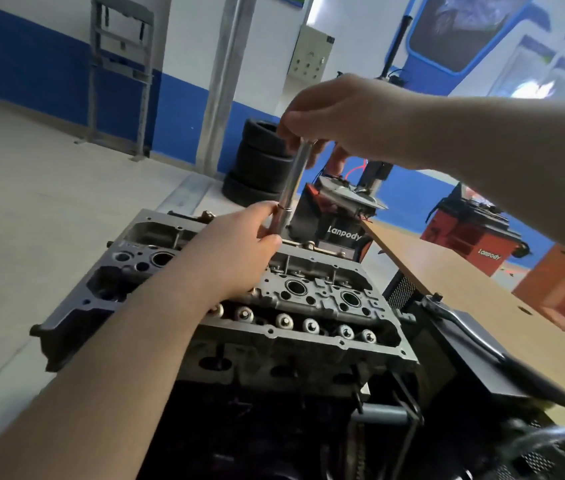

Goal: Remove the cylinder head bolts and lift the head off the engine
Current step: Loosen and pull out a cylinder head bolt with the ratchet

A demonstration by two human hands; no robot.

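Note:
The grey cylinder head [309, 299] sits on the engine in the middle, with spark plug wells and a row of round valve tops along its near side. A long silver socket extension [293, 181] stands almost upright over the head's far edge. My right hand [336, 119] pinches its top end with curled fingers. My left hand [239, 244] grips its lower part, close to the head. The tool's bottom tip and any bolt under it are hidden behind my left hand.
A ratchet handle [461, 323] lies on a dark tray right of the engine. A wooden table [464, 282] runs along the right. Behind stand a stack of tyres [260, 161], a black Lanpody machine [329, 226] and a red one [475, 233].

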